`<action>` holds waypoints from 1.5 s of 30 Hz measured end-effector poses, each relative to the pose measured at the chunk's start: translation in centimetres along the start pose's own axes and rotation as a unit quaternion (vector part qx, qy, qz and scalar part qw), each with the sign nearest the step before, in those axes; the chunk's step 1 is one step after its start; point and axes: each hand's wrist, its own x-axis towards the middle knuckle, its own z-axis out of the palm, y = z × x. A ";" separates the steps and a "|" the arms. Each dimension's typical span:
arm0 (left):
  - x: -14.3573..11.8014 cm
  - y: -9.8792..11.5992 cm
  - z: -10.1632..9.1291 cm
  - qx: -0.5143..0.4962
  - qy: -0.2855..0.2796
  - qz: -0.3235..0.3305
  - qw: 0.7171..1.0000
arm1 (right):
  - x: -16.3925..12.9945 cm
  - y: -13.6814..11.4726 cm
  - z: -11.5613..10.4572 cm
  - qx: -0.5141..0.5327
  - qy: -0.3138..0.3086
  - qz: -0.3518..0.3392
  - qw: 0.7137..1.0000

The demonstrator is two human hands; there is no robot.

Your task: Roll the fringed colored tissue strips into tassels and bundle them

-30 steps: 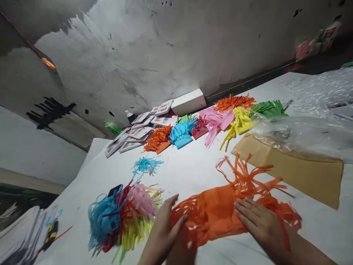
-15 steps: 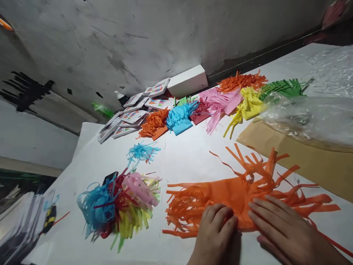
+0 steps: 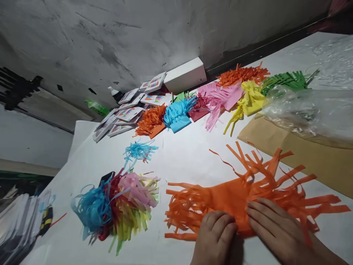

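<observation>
A sheet of orange fringed tissue paper [image 3: 230, 193] lies on the white table surface, cut into strips at both ends with a solid band in the middle. My left hand [image 3: 216, 233] is closed at the near edge of that band, fingers curled around the paper's edge; the thumb is hidden. Flat on the paper's right part rests my right hand [image 3: 275, 224], its fingers stretched out. Some orange strips lie over the back of its wrist.
Left of the paper is a heap of blue, red, pink and yellow fringes [image 3: 121, 206], with a small blue bundle [image 3: 140, 151] behind. Folded tassels [image 3: 179, 114], boxed packs [image 3: 129, 113] and a white box [image 3: 186, 75] line the wall. Clear plastic [image 3: 317, 110] covers brown paper [image 3: 298, 147] at right.
My right hand has slid slightly left and down over the orange paper, and the right-hand strips have shifted. My left hand stays at the near edge. The camera view has tilted a little.
</observation>
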 end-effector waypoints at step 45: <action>0.9 -1.1 -0.3 0.097 -0.028 -0.037 0.994 | 3.7 1.7 -0.8 -0.073 -0.160 -0.124 0.976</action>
